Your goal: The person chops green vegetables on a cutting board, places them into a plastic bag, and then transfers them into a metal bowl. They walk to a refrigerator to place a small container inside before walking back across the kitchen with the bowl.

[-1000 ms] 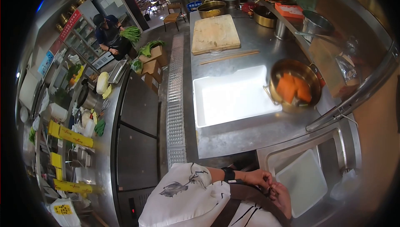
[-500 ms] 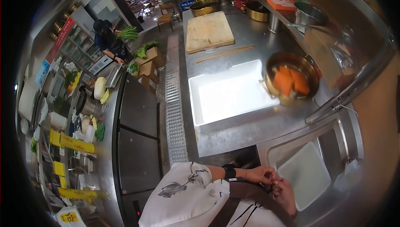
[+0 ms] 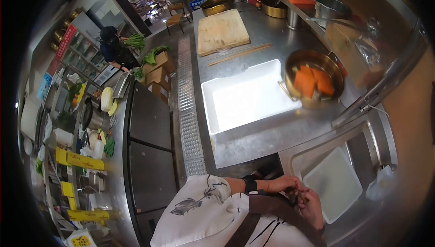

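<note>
Counter with brass pot [image 3: 337,72] alongside.

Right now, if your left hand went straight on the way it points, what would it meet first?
Most likely the left hand would meet the right hand first: their fingers look together or nearly so, though depth is hard to judge.

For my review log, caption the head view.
Bare left hand and right hand meet beside steel sink, near white rectangular tray and round brassy pot.
</note>
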`<state>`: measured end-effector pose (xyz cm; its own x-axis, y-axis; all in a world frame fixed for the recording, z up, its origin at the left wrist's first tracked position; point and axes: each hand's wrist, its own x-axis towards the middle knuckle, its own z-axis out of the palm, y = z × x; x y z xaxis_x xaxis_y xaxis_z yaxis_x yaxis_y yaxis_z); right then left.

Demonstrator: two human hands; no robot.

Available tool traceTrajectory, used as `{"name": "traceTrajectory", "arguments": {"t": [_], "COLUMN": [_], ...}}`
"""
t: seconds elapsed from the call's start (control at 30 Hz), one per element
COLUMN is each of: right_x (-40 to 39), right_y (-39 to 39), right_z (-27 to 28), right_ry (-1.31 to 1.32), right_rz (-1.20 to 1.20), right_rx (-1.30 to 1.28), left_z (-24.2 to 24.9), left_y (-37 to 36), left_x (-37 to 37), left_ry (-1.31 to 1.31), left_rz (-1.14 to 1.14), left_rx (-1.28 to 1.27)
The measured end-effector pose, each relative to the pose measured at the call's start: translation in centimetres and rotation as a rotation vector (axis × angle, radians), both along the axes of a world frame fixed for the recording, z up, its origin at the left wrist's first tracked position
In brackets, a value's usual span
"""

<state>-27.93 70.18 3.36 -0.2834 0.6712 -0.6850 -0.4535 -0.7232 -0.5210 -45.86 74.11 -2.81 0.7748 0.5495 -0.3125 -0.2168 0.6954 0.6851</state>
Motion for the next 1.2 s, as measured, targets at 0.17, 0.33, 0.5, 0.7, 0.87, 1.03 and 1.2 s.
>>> {"name": "traceTrajectory", "arguments": {"t": [0.17, 0.33, 0.5, 0.7, 0.87, 1.03, 1.2], "right_x": [0.4, 0.3, 1.8, 6.6, 15.5, 27.3, 38.0], "right_y": [-0.3, 0.1, -0.1, -0.6, 0.4, 3.2, 6.7], "right_z": [-0.7, -0.7, -2.2, -1.6, -2.0, -3.6, -10.4], "right_ry": [0.119, 0.136, 0.094, 0.053, -0.71, -1.596, -1.958], "right_rz": [-0.072, -0.028, 0.069, -0.387, -0.699, -0.821, -0.499], "right_rx": [-0.028, -0.029, 0.066, 0.061, 0.188, 0.245, 0.323], "left_z": [1.2, 1.2, 3.2, 3.6, 4.8, 4.1, 7.8], "left_y": [0.2, 0.2, 0.9, 1.5, 2.1, 2.9, 4.7], "left_x": [0.0, 0.0, 0.3, 0.1, 0.7, -0.9, -1.3], "left_ry": [-0.101, -0.042, 0.23, 0.174, 0.207, 0.086, -0.078], "left_rz": [0.002, -0.028, -0.112, -0.04, 0.026, 0.145, 0.484], "left_rx": [-0.088, -0.074, -0.071, -0.252, -0.284, -0.319, -0.479]}}
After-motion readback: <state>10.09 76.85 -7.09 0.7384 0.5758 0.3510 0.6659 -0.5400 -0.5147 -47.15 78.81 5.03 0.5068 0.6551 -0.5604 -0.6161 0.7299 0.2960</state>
